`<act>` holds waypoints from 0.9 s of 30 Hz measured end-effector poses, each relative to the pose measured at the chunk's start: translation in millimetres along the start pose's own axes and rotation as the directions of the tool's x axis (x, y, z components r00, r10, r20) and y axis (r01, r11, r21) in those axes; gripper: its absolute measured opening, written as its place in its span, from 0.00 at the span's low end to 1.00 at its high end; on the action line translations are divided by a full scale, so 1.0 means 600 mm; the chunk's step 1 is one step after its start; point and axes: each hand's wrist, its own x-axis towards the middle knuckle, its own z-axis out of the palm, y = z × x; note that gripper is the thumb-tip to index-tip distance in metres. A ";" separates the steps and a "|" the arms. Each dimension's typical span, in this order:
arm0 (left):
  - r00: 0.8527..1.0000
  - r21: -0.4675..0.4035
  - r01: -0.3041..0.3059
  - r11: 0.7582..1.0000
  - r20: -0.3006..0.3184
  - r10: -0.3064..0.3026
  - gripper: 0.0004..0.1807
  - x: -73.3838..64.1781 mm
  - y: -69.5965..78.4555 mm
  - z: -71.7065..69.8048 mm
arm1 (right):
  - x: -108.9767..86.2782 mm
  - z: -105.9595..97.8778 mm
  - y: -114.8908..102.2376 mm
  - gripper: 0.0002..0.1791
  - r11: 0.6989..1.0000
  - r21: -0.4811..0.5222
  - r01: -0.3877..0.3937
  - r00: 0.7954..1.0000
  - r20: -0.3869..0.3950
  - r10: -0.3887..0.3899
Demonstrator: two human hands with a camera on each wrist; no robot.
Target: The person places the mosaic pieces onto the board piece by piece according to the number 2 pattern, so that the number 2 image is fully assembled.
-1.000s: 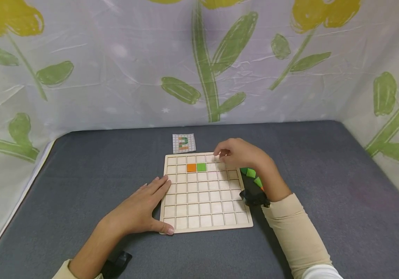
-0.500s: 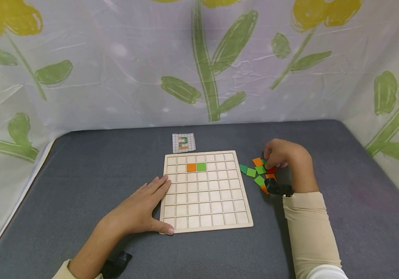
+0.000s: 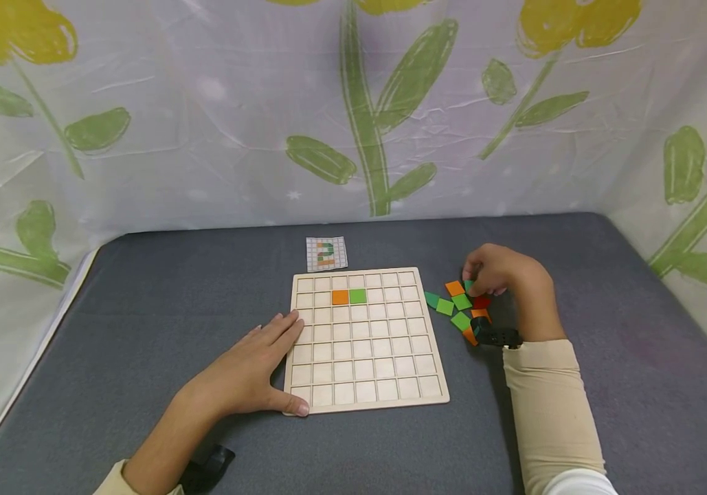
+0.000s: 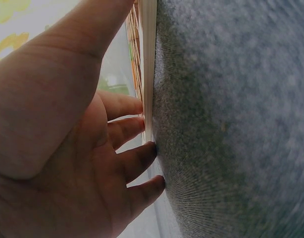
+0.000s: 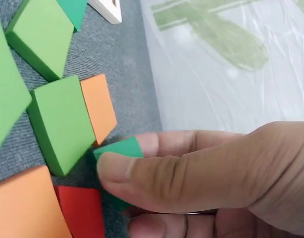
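A wooden grid board [image 3: 362,350] lies on the grey table, with an orange tile [image 3: 340,297] and a light green tile [image 3: 358,295] side by side in its second row. My left hand [image 3: 253,368] rests along the board's left edge, fingers extended and thumb at the near corner. Right of the board, my right hand [image 3: 501,270] pinches a dark green tile [image 5: 123,148] between thumb and fingers, close by the loose tiles. In the left wrist view, fingertips [image 4: 137,105] touch the board's side.
Loose tiles lie between the board and my right hand: light green [image 3: 445,306], orange [image 3: 455,288], red [image 3: 481,302] and others. Behind the board is a small paper card [image 3: 326,254] printed with a coloured grid pattern. A flower-printed curtain [image 3: 217,137] hangs at the back.
My right hand has moved from above the board's upper right to the loose tiles, where it has taken hold of a dark green one. The left hand has stayed put.
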 end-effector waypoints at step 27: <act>1.000 0.006 0.002 1.000 -0.005 -0.001 0.71 0.001 -0.001 0.002 | 0.001 -0.009 -0.001 0.11 0.996 0.067 0.063 0.996 -0.059 -0.059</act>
